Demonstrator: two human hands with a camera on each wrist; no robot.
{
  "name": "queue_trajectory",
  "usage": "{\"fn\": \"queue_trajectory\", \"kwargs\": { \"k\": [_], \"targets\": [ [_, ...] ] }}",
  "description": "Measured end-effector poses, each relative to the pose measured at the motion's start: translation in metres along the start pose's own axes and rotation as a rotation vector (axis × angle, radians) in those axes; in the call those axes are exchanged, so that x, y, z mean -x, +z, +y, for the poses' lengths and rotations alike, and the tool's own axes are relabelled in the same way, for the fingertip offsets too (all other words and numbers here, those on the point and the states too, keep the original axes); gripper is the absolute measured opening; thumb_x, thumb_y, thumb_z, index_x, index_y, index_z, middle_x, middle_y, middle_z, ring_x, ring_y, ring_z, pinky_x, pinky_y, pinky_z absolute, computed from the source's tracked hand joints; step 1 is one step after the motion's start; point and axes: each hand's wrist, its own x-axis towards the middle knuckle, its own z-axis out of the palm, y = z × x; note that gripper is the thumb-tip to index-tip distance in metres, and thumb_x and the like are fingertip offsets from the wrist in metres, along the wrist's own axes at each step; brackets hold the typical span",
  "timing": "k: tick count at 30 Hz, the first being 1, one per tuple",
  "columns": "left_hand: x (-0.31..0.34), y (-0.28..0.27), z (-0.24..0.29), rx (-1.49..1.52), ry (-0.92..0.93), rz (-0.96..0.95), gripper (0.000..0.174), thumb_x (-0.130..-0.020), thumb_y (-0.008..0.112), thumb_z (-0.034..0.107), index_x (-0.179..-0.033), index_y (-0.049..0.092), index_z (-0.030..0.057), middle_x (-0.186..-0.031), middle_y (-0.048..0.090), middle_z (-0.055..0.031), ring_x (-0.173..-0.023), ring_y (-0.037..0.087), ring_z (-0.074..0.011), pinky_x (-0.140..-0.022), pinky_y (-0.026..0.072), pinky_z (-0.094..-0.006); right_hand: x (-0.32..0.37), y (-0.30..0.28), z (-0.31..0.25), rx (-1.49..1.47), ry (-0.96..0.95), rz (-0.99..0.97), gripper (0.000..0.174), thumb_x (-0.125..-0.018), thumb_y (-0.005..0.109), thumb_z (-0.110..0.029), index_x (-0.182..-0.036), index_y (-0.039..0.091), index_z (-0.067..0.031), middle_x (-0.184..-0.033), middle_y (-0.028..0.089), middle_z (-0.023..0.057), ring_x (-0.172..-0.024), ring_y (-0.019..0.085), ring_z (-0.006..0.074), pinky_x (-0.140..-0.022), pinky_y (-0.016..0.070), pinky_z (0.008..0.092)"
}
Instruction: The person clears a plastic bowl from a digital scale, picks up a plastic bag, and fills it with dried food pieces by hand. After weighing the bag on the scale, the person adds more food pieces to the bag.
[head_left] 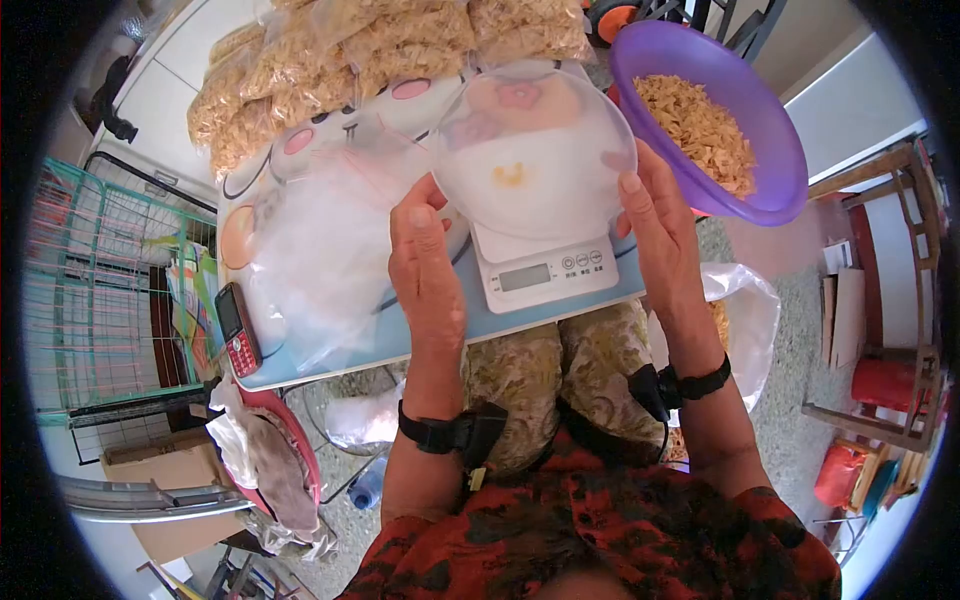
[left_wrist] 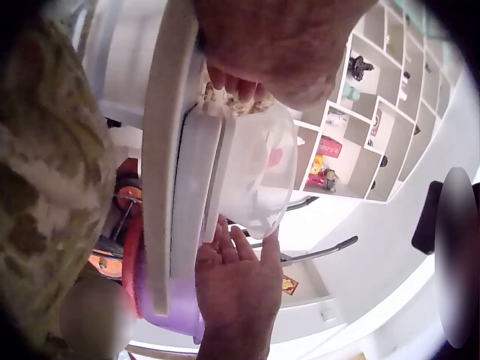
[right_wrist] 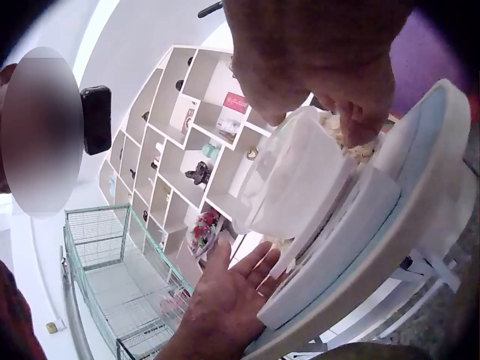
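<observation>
A translucent plastic bowl (head_left: 540, 210) sits on a white kitchen scale (head_left: 590, 270) near the table's front edge. A small yellow mark shows through its base. My left hand (head_left: 428, 265) is at the bowl's left side, thumb up and fingertips by the rim. On the opposite side, my right hand (head_left: 662, 230) has its thumb at the rim, with fingertips showing behind the clear wall. From the left wrist, the right hand's fingers (left_wrist: 238, 244) look fairly straight beside the bowl and scale. The right wrist view shows the left palm (right_wrist: 225, 300) facing the bowl, fingers extended.
Clear plastic bags (head_left: 320, 240) lie left of the scale on the table (head_left: 480, 325). Packed bags of pale dried flakes (head_left: 400, 45) line the back. A purple basin (head_left: 785, 190) of flakes stands at right. A phone (head_left: 238, 330) lies at the left edge, near a wire cage (head_left: 120, 280).
</observation>
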Motion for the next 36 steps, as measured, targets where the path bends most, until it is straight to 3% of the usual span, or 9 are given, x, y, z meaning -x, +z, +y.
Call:
{"fn": "queue_trajectory", "kwargs": {
  "k": [5, 9, 11, 14, 26, 29, 36],
  "targets": [
    [0.001, 0.001, -0.008, 0.014, 0.039, -0.026, 0.047, -0.104, 0.040, 0.036, -0.125, 0.054, -0.0038, -0.120, 0.055, -0.0114, -0.109, 0.051, -0.0175, -0.097, 0.0382, -0.0321, -0.002, 0.005, -0.002, -0.039, 0.019, -0.011, 0.046, -0.099, 0.051, -0.022, -0.138, 0.041, -0.0005, -0.120, 0.058, 0.0092, -0.107, 0.054, 0.0148, -0.092, 0.0439, 0.0293],
    [0.002, 0.001, -0.008, 0.028, 0.014, -0.039, 0.049, -0.104, 0.039, 0.037, -0.125, 0.053, -0.0049, -0.121, 0.055, -0.0117, -0.112, 0.050, -0.0177, -0.099, 0.0371, -0.0320, -0.004, 0.004, -0.005, -0.035, 0.038, -0.006, 0.045, -0.095, 0.055, -0.014, -0.136, 0.043, -0.0003, -0.117, 0.059, 0.0080, -0.088, 0.058, 0.0115, -0.076, 0.0482, 0.0258],
    [0.005, 0.010, 0.001, -0.025, -0.021, 0.004, 0.062, -0.101, 0.035, 0.049, -0.129, 0.050, -0.0037, -0.125, 0.055, -0.0129, -0.114, 0.052, -0.0213, -0.102, 0.0378, -0.0357, -0.005, 0.000, -0.007, 0.004, 0.072, -0.015, 0.046, -0.093, 0.057, -0.011, -0.136, 0.043, 0.0000, -0.117, 0.059, 0.0081, -0.077, 0.059, 0.0101, -0.065, 0.0490, 0.0244],
    [0.004, 0.004, -0.006, -0.059, 0.020, -0.044, 0.068, -0.100, 0.032, 0.055, -0.131, 0.048, -0.0032, -0.127, 0.055, -0.0139, -0.116, 0.053, -0.0233, -0.103, 0.0379, -0.0375, -0.005, 0.003, -0.012, -0.104, 0.093, 0.024, 0.048, -0.091, 0.059, -0.008, -0.135, 0.043, 0.0011, -0.119, 0.059, 0.0091, -0.067, 0.057, 0.0098, -0.053, 0.0467, 0.0242],
    [0.009, -0.001, -0.010, 0.054, 0.010, -0.057, 0.067, -0.101, 0.030, 0.054, -0.126, 0.050, -0.0051, -0.124, 0.056, -0.0154, -0.114, 0.054, -0.0243, -0.103, 0.0388, -0.0380, -0.004, -0.001, -0.013, -0.188, 0.195, -0.012, 0.058, -0.089, 0.064, -0.012, -0.137, 0.037, 0.0083, -0.131, 0.051, 0.0171, -0.066, 0.060, 0.0137, -0.053, 0.0481, 0.0265],
    [0.009, -0.004, -0.014, 0.014, 0.010, -0.051, 0.066, -0.101, 0.030, 0.053, -0.125, 0.050, -0.0053, -0.123, 0.056, -0.0157, -0.113, 0.054, -0.0244, -0.101, 0.0398, -0.0374, -0.004, 0.001, -0.015, -0.125, 0.198, 0.024, 0.055, -0.092, 0.062, -0.018, -0.136, 0.040, 0.0073, -0.126, 0.054, 0.0169, -0.065, 0.059, 0.0125, -0.053, 0.0470, 0.0251],
    [0.011, 0.000, -0.003, -0.054, -0.050, 0.001, 0.055, -0.104, 0.029, 0.044, -0.118, 0.053, -0.0048, -0.114, 0.058, -0.0128, -0.106, 0.055, -0.0205, -0.097, 0.0416, -0.0338, -0.002, -0.010, 0.013, -0.202, 0.170, 0.207, 0.035, -0.099, 0.051, -0.022, -0.128, 0.052, -0.0012, -0.102, 0.063, 0.0063, -0.065, 0.058, 0.0075, -0.052, 0.0436, 0.0211]
  ]
}}
